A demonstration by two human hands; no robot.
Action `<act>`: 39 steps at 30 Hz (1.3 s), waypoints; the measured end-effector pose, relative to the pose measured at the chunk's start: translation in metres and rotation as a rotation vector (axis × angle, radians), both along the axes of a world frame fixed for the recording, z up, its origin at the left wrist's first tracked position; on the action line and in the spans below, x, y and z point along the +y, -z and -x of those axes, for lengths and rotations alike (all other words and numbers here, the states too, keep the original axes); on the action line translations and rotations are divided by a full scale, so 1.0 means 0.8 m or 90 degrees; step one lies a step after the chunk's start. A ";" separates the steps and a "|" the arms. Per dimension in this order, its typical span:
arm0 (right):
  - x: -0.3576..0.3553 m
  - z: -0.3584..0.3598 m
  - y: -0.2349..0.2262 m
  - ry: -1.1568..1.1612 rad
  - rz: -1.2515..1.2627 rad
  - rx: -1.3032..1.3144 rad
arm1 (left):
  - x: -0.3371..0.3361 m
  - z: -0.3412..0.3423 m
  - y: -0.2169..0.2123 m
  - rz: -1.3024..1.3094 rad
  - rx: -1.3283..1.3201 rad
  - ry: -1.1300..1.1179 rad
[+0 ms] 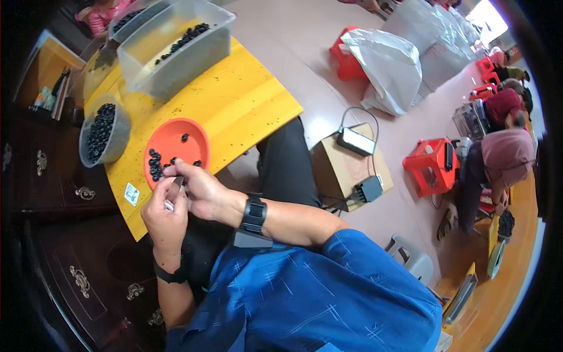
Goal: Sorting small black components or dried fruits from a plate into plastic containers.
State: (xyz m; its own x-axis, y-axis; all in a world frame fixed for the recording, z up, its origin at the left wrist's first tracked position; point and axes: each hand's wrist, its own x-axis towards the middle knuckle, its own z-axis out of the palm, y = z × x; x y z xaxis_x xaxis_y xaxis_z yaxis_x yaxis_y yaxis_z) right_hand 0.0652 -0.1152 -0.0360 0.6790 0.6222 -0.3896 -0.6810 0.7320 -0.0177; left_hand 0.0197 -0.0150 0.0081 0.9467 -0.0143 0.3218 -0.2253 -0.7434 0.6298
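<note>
Both my hands meet at the near rim of an orange-red plastic bowl [200, 136]. My left hand [163, 220] is closed around what looks like a small knife [178, 182]; its short grey blade shows at the fingertips and a white part shows between the fingers. My right hand [206, 192] is closed, thumb and fingers pressed together beside the blade. Whatever it pinches is hidden. Several small black round pieces [156, 165], like dark berries or beads, lie in the bowl, mostly at its left side.
The bowl stands on a yellow table [246, 102] strewn with dark crumbs. Left of it is a clear round tub [120, 138] full of black pieces; behind stands a large clear bin [193, 70]. A cardboard box [328, 170] with power adapters and red stools [431, 167] are at right.
</note>
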 end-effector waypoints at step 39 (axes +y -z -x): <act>-0.038 0.015 -0.001 -0.201 -0.008 -0.179 | 0.051 0.014 0.015 0.601 0.179 0.089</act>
